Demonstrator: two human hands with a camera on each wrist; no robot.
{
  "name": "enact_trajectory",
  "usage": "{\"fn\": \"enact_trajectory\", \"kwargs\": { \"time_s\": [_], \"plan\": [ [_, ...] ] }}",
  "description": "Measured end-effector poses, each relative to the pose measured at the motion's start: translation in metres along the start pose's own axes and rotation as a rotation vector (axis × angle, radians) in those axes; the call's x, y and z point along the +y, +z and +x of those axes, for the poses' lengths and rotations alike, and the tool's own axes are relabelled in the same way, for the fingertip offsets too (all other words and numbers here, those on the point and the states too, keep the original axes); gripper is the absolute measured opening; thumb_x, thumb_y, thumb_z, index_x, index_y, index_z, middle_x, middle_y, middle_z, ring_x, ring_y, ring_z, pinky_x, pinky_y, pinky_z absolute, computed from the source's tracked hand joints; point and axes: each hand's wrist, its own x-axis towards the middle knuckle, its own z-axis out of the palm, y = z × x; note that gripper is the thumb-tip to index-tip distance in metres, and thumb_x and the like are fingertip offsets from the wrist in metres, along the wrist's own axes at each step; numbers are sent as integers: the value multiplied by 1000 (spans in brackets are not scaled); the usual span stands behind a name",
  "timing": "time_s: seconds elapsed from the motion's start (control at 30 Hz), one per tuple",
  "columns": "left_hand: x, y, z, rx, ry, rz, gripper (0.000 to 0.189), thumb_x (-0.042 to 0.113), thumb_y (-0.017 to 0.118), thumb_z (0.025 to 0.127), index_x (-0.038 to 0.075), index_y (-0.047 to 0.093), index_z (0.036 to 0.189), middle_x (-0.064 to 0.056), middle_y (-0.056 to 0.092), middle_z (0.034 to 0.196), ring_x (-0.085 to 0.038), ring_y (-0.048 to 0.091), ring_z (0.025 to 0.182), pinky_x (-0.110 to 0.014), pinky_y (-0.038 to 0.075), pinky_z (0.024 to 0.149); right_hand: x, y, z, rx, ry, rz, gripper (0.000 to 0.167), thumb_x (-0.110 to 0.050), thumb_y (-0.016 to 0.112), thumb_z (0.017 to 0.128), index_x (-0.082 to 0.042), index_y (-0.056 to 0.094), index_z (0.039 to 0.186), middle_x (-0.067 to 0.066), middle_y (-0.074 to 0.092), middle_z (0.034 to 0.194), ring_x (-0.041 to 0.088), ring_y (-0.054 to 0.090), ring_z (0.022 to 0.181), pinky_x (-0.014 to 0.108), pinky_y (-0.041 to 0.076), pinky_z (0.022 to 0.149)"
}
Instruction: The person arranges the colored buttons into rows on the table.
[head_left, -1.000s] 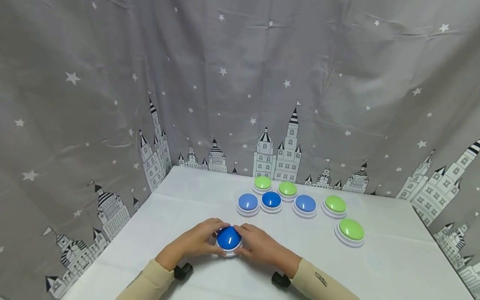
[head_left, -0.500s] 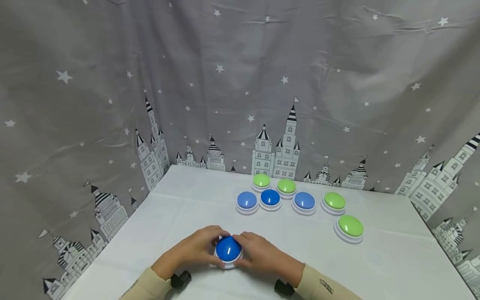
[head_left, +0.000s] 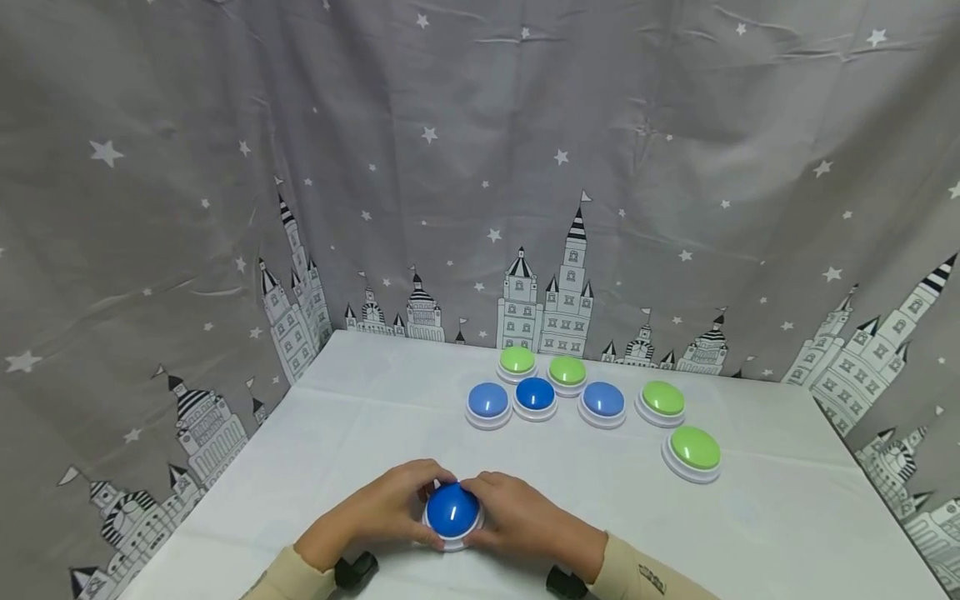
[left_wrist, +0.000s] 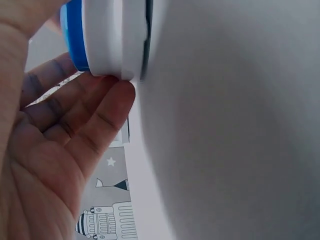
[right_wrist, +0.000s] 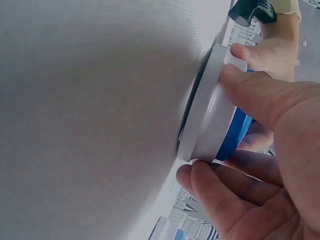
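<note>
I have the left hand (head_left: 396,505) and right hand (head_left: 519,518) gripping a blue button (head_left: 453,510) between them, other buttons (head_left: 535,393) beyond.

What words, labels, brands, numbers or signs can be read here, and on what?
None can be read.
Right sleeve: a dark print, too small to tell if it holds letters.
Blue button between the left hand and right hand: no lettering shows.
Seven buttons beyond it: none visible.
Curtain: drawn castles and stars, no legible words.
</note>
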Motion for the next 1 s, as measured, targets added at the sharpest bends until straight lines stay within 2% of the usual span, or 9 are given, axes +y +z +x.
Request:
{"fn": "enact_trajectory", "kwargs": {
  "time_s": [0.33,0.43,0.5,0.6,0.7,0.87,1.0],
  "plan": [
    [-2,-1,1,-27,-32,-38,73,56,84,69,27,52,129,16,56,119,-3,54,100,-28,49,93,0,-1,1,-14,6,19,68,-52,74,84,-18,50,138,-7,59,125,3,56,112,28,50,95],
    [-3,-6,2,-62,-41,-58,74,55,85,69,26,52,129,15,56,119,-5,54,102,-29,49,95,3,-5,1,-46,-5,26,71,-59,69,85,-19,47,140,-7,57,129,4,54,114,29,50,96],
    [-3,-10,5,-84,-46,-77,68,54,82,75,24,53,129,13,57,118,-7,55,103,-31,49,94,5,-9,3,-74,-6,48,72,-62,63,87,-18,45,142,-6,57,128,5,54,114,31,50,96],
    [-6,-19,17,-98,-46,-119,52,47,73,88,18,57,128,7,60,115,-12,57,102,-33,51,91,10,-18,9,-92,0,87,66,-60,53,94,-16,45,143,-5,61,122,6,57,108,33,52,92],
    [-13,-27,36,-82,-38,-137,41,42,64,95,13,59,125,3,62,110,-15,59,99,-34,52,88,15,-27,19,-62,8,106,54,-53,48,100,-14,51,138,-5,65,113,7,60,100,33,53,88],
    [-24,-38,63,-24,-68,-73,40,40,66,94,12,61,121,3,63,108,-16,59,97,-38,53,87,28,-38,36,47,26,69,41,-41,55,101,-13,56,131,-1,66,112,11,62,99,32,53,85],
    [-30,-46,78,30,-87,-50,40,33,70,93,6,61,121,-6,64,112,-20,60,97,-41,53,86,40,-45,46,142,59,37,39,-33,62,98,-11,57,130,5,65,119,17,62,107,36,53,90]
  ]
}}
